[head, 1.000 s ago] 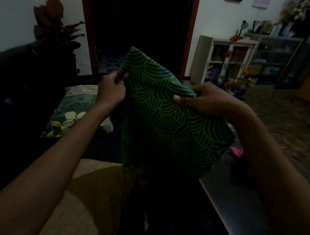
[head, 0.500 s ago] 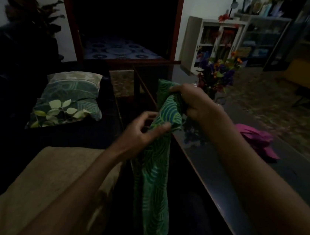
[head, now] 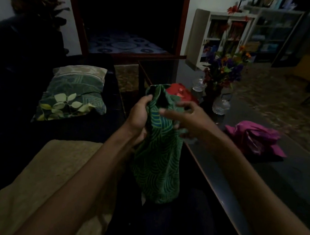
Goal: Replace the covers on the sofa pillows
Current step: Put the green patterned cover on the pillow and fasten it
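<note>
Fingers of left hand [head: 138, 113] grip green cover [head: 157, 156]; right hand [head: 187, 117] fingers blurred, grip unclear; no writing legible

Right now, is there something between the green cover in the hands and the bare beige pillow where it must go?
Nothing visible blocks it. The green cover hangs just right of the beige pillow, gripped by the left hand. Only the person's own left forearm crosses above the pillow. The right hand is at the cover's opening.

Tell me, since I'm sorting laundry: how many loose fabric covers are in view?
3: green cover in both hands, red one behind it, magenta one on the dark table. Others may be hidden in the dark.
</note>
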### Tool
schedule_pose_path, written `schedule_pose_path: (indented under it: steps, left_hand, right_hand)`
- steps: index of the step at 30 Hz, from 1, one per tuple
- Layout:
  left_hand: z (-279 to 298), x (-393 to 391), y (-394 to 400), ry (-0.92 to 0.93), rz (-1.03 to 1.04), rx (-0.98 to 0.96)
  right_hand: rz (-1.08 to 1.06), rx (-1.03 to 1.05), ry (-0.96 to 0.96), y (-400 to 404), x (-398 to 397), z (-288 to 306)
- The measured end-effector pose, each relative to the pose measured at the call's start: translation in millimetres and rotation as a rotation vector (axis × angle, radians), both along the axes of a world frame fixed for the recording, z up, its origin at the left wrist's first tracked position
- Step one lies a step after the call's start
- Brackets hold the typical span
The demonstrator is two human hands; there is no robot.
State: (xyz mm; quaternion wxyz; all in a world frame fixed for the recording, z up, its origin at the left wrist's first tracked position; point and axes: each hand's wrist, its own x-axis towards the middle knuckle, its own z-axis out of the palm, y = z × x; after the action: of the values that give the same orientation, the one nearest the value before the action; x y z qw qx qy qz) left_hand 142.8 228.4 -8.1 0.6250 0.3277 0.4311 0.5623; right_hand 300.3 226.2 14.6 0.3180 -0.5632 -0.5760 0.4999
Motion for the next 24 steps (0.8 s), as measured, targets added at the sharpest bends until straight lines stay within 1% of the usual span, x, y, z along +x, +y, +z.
schedule_pose_path:
  steps: [2, 6, 8, 10, 12, 14, 18, 19, 21, 24]
  left_hand:
    - [4, 7, 2, 0.000, -0.042, -0.003]
    - [3, 8, 3, 0.039, -0.063, 0.008]
    - [3, 4, 3, 0.119, -0.043, 0.028]
    - [-2, -8, 10, 0.240, 0.060, 0.072]
    - [-3, -23, 22, 0.341, 0.164, 0.102]
    - [0, -39, 32, 0.521, 0.236, 0.109]
    - [9, -72, 49, 0.883, 0.415, 0.177]
    - [11, -80, 52, 0.938, 0.449, 0.178]
    - [8, -99, 61, 0.987, 0.502, 0.145]
    - [0, -117, 65, 1.040, 0.500, 0.081]
  right_hand:
    - [0.020, 0.048, -0.072, -8, -11, -15]
    - [-0.032, 0.284, -0.123, -1, -20, -37]
    - [-0.047, 0.348, -0.130, 7, -16, -43]
    - [-0.037, 0.303, -0.049, 11, -10, -42]
    - [-0.079, 0.259, 0.052, 13, -3, -36]
    - [-0.175, 0.204, 0.119, 20, 9, -27]
    - [-0.369, 0.154, 0.170, 43, 34, -6]
    - [-0.425, 0.131, 0.199, 47, 38, 1]
    - [-0.492, 0.117, 0.281, 52, 43, 17]
    - [-0.494, 0.185, 0.301, 57, 48, 36]
